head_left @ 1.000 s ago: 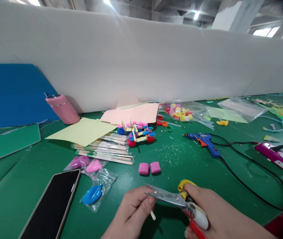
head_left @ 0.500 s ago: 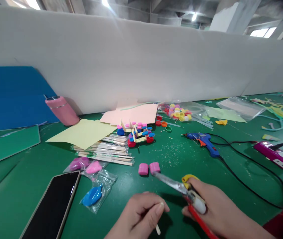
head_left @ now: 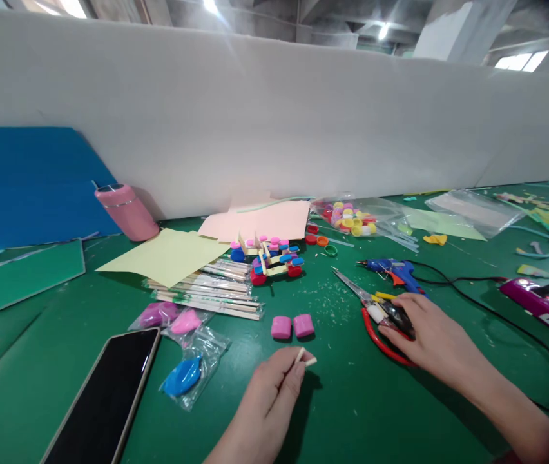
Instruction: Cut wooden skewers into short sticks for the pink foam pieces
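Note:
My left hand (head_left: pixel 274 393) is closed, pinching short pieces of wooden stick (head_left: pixel 309 361) between thumb and fingers. My right hand (head_left: pixel 419 328) grips a pair of scissors (head_left: pixel 374 312) by the handles, low over the table. The scissors have one red handle loop, and their blades point away to the upper left. Just beyond my left fingertips, a pink clay block (head_left: pixel 281 327) sits beside a second pink block (head_left: pixel 303 325). Farther back stand small model cars (head_left: pixel 274 261) made of sticks and coloured clay, with red and blue wheels.
A blue glue gun (head_left: pixel 393 267) lies beyond the scissors, its black cord running right to a purple power strip (head_left: pixel 542 306). To the left are a phone (head_left: pixel 105 393), bagged blue clay (head_left: pixel 182 377), wrapped sticks (head_left: pixel 216 296) and a pink bottle (head_left: pixel 127 211). A white wall closes the back.
My right hand has moved right and away with the scissors, lowering them toward the table near the glue gun. The left hand has risen slightly, and two stick ends now show in it.

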`<move>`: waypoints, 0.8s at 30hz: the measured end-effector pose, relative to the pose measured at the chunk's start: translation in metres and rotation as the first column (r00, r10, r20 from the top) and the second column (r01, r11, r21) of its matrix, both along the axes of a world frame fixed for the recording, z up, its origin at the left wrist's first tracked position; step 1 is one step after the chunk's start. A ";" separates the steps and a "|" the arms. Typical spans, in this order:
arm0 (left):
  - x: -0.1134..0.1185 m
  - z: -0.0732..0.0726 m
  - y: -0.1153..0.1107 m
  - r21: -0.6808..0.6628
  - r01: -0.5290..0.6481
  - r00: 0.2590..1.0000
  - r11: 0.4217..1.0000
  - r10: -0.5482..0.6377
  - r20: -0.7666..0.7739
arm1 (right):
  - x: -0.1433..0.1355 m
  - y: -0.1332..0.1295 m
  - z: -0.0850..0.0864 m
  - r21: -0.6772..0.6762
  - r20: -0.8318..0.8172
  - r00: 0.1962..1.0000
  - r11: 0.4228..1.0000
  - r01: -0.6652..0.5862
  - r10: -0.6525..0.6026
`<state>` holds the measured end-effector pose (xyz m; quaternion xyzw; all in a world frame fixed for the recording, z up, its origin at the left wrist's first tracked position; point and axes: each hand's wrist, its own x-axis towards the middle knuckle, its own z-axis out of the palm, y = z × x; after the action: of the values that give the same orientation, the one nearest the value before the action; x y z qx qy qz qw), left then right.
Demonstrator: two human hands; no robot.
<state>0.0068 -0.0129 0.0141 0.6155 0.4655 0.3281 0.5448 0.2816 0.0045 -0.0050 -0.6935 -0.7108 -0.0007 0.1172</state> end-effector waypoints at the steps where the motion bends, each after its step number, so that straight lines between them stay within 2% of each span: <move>1: 0.000 -0.001 0.001 -0.051 -0.001 0.998 0.999 0.004 0.057 | -0.005 0.000 0.005 0.033 -0.024 0.999 0.999 -0.023 0.024; 4: 0.002 -0.006 0.004 -0.235 0.015 0.965 0.972 0.048 0.259 | -0.036 -0.004 0.022 0.081 -0.282 0.948 0.989 -0.128 0.145; 7: 0.004 -0.011 0.005 -0.341 -0.025 0.909 0.940 0.164 0.384 | -0.078 -0.008 0.033 0.015 -0.600 0.748 0.938 -0.346 0.286; 9: 0.005 -0.012 0.005 -0.361 -0.094 0.873 0.928 0.251 0.419 | -0.102 -0.008 0.034 0.008 -0.739 0.599 0.893 -0.451 0.309; 12: 0.006 -0.009 0.004 -0.344 -0.181 0.839 0.921 0.327 0.435 | -0.128 -0.002 0.030 0.062 -0.826 0.473 0.885 -0.462 0.305; 16: 0.007 -0.005 0.004 -0.315 -0.252 0.828 0.915 0.372 0.419 | -0.141 0.009 0.021 0.116 -0.873 0.405 0.921 -0.371 0.273; 19: 0.009 -0.004 0.002 -0.322 -0.205 0.846 0.924 0.333 0.416 | -0.141 0.013 0.016 0.118 -0.889 0.376 0.924 -0.364 0.261; 24: 0.010 -0.004 0.000 -0.407 -0.075 0.867 0.910 0.261 0.425 | -0.133 0.014 0.016 0.076 -0.934 0.285 0.898 -0.434 0.216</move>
<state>0.0164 -0.0132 0.0098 0.3573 0.4265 0.4187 0.7177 0.1482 0.0184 0.0109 -0.4183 -0.6414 0.4820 0.4258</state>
